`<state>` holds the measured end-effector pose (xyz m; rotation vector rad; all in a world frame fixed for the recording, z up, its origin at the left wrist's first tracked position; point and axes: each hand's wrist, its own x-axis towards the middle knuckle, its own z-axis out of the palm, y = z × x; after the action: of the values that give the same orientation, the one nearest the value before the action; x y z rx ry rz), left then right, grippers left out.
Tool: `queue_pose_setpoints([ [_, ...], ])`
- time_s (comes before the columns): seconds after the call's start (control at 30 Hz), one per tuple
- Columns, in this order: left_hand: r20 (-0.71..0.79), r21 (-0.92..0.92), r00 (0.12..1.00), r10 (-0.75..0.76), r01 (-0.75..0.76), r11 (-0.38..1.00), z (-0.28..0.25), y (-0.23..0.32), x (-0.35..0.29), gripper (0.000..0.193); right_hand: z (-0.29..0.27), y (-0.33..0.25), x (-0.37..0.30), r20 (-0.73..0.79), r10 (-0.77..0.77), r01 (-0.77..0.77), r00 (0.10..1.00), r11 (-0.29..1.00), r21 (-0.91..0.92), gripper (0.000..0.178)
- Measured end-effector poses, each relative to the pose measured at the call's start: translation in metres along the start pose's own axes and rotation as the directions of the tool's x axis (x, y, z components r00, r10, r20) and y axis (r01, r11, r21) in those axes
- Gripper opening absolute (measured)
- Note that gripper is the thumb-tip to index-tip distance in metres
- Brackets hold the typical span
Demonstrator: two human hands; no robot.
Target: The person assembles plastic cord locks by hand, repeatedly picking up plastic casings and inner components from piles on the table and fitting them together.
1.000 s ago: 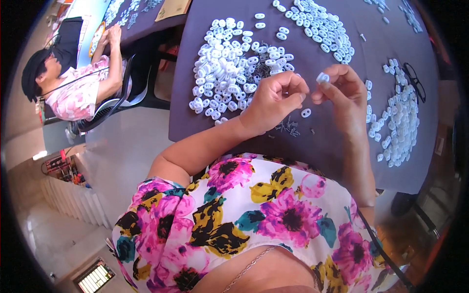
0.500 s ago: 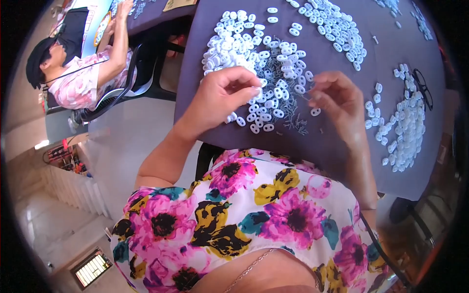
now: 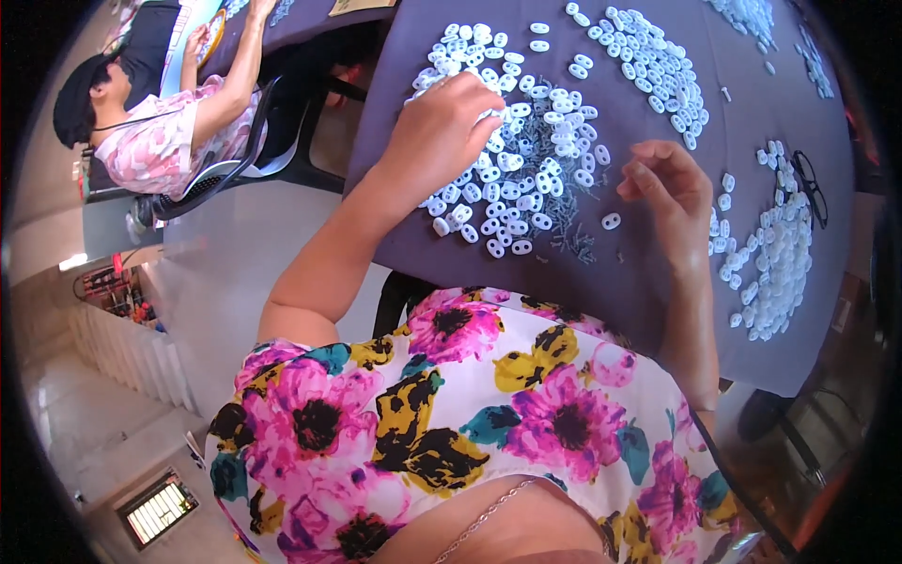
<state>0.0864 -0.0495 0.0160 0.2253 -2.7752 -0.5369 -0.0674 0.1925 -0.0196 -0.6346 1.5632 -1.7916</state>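
Note:
My left hand reaches over a pile of white oval plastic pieces, each with two holes. Its fingers are curled down onto the pieces, with the thumb close by; what lies under the fingertips is hidden. Small grey screws lie heaped among and beside these pieces. To the right of the pile, my right hand hovers above the cloth, thumb and fingers drawn together in a pinch. Anything between its fingertips is too small to make out. One loose white piece rests just left of that hand.
Another group of white two-holed pieces sits farther back. At the right lies a heap of whitish pieces beside black-framed glasses. More small pieces are at the far edge. A seated person works at another table on the left.
My left hand has moved up and turned over onto the white pieces. My right hand has drawn slightly right, away from the pile. The view has shifted a little.

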Motion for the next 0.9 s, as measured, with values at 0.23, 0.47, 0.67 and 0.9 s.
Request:
queue_pose_setpoints([
  [0.23,0.178,0.167,0.984,0.004,-0.035,0.985,0.008,-0.006,0.019,0.020,0.003,-0.001,-0.003,0.004,0.051,-0.051,0.999,0.997,-0.063,0.013],
  [0.47,0.099,0.015,0.993,-0.057,0.056,0.998,0.012,-0.006,0.024,0.017,-0.008,0.001,-0.002,-0.062,0.026,-0.029,0.998,0.999,-0.046,0.015],
  [0.67,0.091,0.001,0.994,-0.064,0.064,0.998,0.009,-0.007,0.023,0.012,-0.024,-0.001,0.005,-0.084,-0.010,-0.006,0.996,0.981,-0.192,0.012],
  [0.9,0.048,0.022,0.996,-0.076,0.075,0.997,0.004,-0.010,0.025,0.014,-0.014,0.000,0.001,0.148,-0.171,0.226,0.974,0.774,-0.591,0.006],
])
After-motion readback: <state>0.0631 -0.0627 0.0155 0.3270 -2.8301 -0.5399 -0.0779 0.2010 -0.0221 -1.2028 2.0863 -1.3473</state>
